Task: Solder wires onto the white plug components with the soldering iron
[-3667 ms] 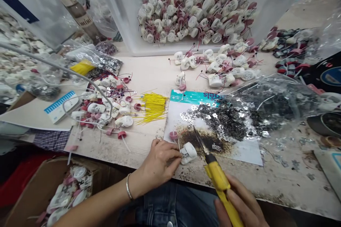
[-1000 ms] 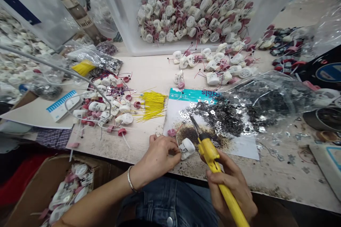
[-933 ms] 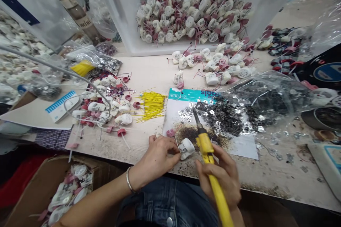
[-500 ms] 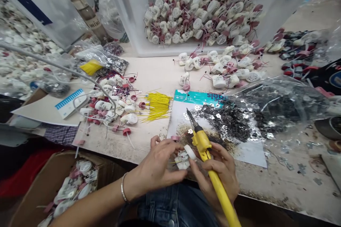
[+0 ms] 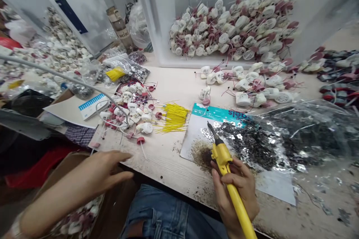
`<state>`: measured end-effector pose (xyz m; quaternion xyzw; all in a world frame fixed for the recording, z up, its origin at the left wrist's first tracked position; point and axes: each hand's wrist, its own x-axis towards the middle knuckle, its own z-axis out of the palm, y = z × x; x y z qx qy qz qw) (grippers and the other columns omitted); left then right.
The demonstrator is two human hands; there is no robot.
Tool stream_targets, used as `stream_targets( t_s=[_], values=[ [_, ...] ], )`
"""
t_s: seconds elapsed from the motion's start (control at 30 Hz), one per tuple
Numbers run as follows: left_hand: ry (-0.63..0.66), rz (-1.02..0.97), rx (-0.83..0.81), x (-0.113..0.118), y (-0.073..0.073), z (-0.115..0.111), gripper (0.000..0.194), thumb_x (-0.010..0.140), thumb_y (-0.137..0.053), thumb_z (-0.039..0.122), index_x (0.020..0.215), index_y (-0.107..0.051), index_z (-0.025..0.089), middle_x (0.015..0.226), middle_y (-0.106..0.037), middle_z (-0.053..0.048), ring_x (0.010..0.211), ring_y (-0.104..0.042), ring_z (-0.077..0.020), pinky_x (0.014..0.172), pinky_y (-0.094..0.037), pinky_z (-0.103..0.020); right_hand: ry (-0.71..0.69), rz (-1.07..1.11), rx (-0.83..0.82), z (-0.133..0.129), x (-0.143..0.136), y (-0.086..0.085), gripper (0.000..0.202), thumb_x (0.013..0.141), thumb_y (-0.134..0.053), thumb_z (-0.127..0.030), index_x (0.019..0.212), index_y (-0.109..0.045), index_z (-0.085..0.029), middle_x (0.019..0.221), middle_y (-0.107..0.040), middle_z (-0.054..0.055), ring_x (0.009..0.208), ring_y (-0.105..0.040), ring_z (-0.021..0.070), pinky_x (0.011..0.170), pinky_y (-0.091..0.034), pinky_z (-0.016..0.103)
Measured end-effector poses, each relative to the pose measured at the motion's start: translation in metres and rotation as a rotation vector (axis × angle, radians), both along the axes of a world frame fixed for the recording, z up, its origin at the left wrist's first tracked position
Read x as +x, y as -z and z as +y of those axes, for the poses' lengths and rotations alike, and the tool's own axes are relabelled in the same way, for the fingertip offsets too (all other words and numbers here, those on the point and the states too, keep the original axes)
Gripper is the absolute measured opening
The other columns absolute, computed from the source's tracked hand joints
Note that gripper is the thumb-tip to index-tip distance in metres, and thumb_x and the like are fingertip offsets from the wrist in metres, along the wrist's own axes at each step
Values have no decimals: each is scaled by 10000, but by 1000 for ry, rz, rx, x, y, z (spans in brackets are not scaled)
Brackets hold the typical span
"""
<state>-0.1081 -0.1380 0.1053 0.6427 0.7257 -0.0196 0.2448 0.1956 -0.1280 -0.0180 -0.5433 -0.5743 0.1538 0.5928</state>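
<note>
My right hand (image 5: 238, 190) is wrapped round a yellow soldering iron (image 5: 224, 158), whose dark metal tip points up and away over a white sheet (image 5: 189, 143). At the left, my left hand (image 5: 109, 168) hangs above the cardboard box (image 5: 112, 209), fingers stretched and thumb apart, with nothing visible in it. White and pink small parts (image 5: 80, 214) lie in that box, partly hidden by my forearm. Beyond the left hand is a pile of similar white parts with pink caps (image 5: 144, 128). A bundle of thin yellow wires (image 5: 176, 117) lies between this pile and the sheet.
Small dark metal pieces (image 5: 252, 142) are heaped on the sheet, beside a clear plastic bag (image 5: 316, 130). A large translucent bin (image 5: 162, 48) of white and pink parts stands behind, with more parts (image 5: 242, 99) in front. A grey cable (image 5: 70, 71) crosses the left.
My left hand has let go of the white part and moved left over the box. The right hand still holds the soldering iron. The view has shifted left.
</note>
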Motion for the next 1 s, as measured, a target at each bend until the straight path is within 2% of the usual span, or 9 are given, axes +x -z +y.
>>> stream_targets(
  t_s=[0.17,0.3,0.37,0.47,0.6,0.7,0.8,0.9,1.0],
  values=[
    [335,-413,-123,103,27,110,457,824,-602,500,1148,-651,181,1020,-722,-75,827,-671,-189,729,-507,-271,83,-35,14,-6,6,-6,194,765,-692,-127,687,-525,-187,1061,-568,61,944,-634,139,711,-590,249],
    [182,-324,308,158,58,202,588,830,-582,528,1252,-548,120,1277,-575,-184,1041,-603,-258,902,-462,-366,99,-76,32,-11,8,-13,209,754,-688,-82,686,-519,-185,1088,-552,46,923,-635,111,731,-568,218],
    [125,-251,340,175,71,234,646,797,-630,487,1286,-502,85,1269,-556,-232,1068,-583,-319,889,-464,-433,81,-79,44,-12,9,-15,221,760,-671,-61,677,-506,-183,1106,-540,37,900,-640,92,737,-555,199],
    [133,-232,315,185,80,253,434,773,-653,268,1157,-594,75,1102,-640,-211,1011,-606,-319,859,-479,-443,102,-67,54,-13,14,-17,232,757,-663,-46,666,-497,-180,1074,-553,21,885,-649,88,727,-552,190],
    [291,-312,407,174,71,219,389,818,-561,143,1207,-576,144,1260,-580,-123,981,-617,-197,907,-485,-350,86,49,45,-11,23,-13,243,726,-677,-25,691,-493,-179,1130,-538,26,879,-667,97,715,-575,199],
    [646,-445,502,158,55,163,313,909,-468,186,1198,-589,193,1369,-512,-101,940,-620,-162,866,-514,-350,111,259,-4,-6,23,-11,243,712,-690,-33,728,-497,-181,1171,-520,54,1031,-639,168,786,-594,277],
    [963,-432,381,143,45,111,287,924,-455,198,1101,-653,306,1317,-581,-45,918,-624,-172,817,-525,-362,10,398,-58,0,18,-11,241,723,-697,-84,799,-494,-189,1266,-460,80,1152,-581,229,823,-594,353],
    [1124,-449,328,131,48,79,303,887,-521,184,1107,-657,342,1229,-639,-50,816,-634,-163,756,-541,-333,-98,255,-98,5,13,-9,241,737,-697,-114,795,-481,-202,1205,-512,78,1182,-552,237,847,-574,360],
    [1096,-390,376,122,55,64,407,892,-492,115,1237,-578,314,1254,-616,-87,863,-637,-169,794,-548,-331,-144,-37,-38,6,11,-2,206,758,-671,-100,746,-492,-202,1168,-530,62,1136,-570,200,856,-561,325]
  ],
)
